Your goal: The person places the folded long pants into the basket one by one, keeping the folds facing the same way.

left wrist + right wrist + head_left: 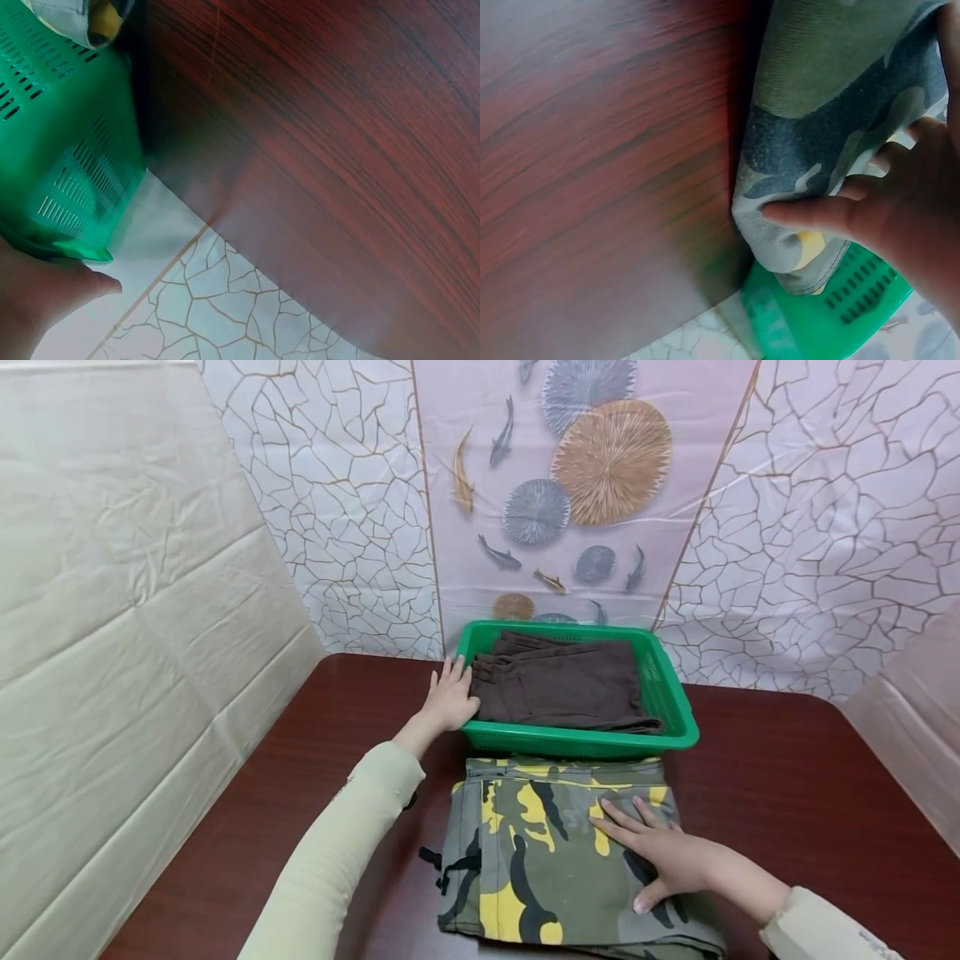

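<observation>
A green plastic basket [577,742] stands toward the back of the table with folded dark brown trousers [562,685] inside. My left hand [448,700] rests on the basket's left rim, fingers spread and fairly straight. From the left wrist, part of that hand [56,292] shows beside the green rim. In front of the basket lie folded camouflage trousers [555,860] in green, grey, black and yellow, with black straps at their left side. My right hand [671,856] lies on their right part with spread fingers. The right wrist view shows its thumb along the folded edge.
The dark red wooden table [810,810] extends to both sides of the basket and trousers. A patterned cloth wall [360,510] rises behind the table's far edge. Pale cloth [150,635] hangs along the left side.
</observation>
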The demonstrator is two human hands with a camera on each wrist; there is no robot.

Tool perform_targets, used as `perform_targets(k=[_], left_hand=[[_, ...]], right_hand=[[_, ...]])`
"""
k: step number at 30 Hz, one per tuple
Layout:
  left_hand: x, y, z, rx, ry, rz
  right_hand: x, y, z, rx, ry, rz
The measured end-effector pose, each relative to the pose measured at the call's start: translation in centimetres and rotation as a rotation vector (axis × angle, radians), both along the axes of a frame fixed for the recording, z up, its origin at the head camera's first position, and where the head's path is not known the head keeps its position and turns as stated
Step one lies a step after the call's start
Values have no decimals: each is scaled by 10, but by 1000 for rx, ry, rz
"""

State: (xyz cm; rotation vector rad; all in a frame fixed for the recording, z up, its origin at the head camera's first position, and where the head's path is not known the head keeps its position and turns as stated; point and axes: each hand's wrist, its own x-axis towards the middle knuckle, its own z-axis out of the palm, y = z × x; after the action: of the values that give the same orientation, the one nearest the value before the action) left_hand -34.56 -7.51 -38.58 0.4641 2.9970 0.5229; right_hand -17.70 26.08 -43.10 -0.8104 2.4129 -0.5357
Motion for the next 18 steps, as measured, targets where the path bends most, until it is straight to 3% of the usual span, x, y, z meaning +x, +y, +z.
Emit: perform_targets(k=[5,10,16,18], left_hand=[[-1,2,-2,9,9,-1],[1,4,-3,25,-2,1],[2,1,2,47,4,62],[4,-1,5,87,7,83]], right_hand=[[9,-15,15,0,-16,-57],[14,-8,12,-41,1,-70],[-3,7,-8,-61,84,0],[-9,11,-2,-57,125,12]])
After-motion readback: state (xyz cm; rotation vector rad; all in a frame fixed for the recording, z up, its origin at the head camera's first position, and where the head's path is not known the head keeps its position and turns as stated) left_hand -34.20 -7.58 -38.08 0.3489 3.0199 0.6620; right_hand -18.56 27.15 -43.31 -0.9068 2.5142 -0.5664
